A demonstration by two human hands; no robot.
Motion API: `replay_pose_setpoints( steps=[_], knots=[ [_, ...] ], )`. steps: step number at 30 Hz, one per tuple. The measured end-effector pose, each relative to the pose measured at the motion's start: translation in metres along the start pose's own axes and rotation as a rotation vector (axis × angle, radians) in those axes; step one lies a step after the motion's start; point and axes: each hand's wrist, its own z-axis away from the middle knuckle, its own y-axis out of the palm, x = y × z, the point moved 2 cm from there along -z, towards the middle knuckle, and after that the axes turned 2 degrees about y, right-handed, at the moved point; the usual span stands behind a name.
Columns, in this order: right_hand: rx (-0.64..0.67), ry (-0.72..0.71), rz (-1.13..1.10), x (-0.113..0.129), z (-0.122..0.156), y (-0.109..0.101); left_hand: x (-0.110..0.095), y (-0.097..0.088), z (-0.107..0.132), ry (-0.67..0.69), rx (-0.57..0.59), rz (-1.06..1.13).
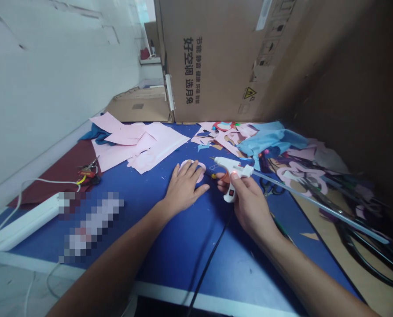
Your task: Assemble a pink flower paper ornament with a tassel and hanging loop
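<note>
My left hand (185, 187) lies palm down with its fingers spread over a small pink cut-out with rounded edges (201, 168), pressing it against the blue table mat (183, 246). Most of that cut-out is hidden under the fingers. In my right hand (254, 207) is a white hot glue gun (229, 166), gripped by its handle, with its nozzle pointing left above the mat. A long clear glue stick (315, 200) runs out of the gun's back end. Beside the right fingers shows a small yellow ball (214, 176).
Pink sheets (163, 141) lie at the back left, pink scraps (229, 143) and blue cloth (278, 138) at the back right. Large black-handled scissors (371, 251) rest at the right. A white power strip (34, 222) is at the left. Behind stands a cardboard box (222, 66).
</note>
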Motion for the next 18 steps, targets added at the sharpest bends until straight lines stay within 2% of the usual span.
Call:
replay_pose_setpoints(
  steps=[3,9,18],
  knots=[
    [-0.002,0.007,-0.004,-0.0009,-0.0003,-0.0003,-0.0002,-0.0009,0.0002,0.003,-0.011,-0.006],
    [0.005,0.019,0.015,-0.003,-0.0012,-0.0027,-0.0013,-0.0003,-0.0025,0.007,0.041,-0.009],
    [0.002,0.021,0.011,-0.0003,0.0,-0.001,-0.002,-0.0032,-0.0036,-0.016,0.033,0.003]
  ],
)
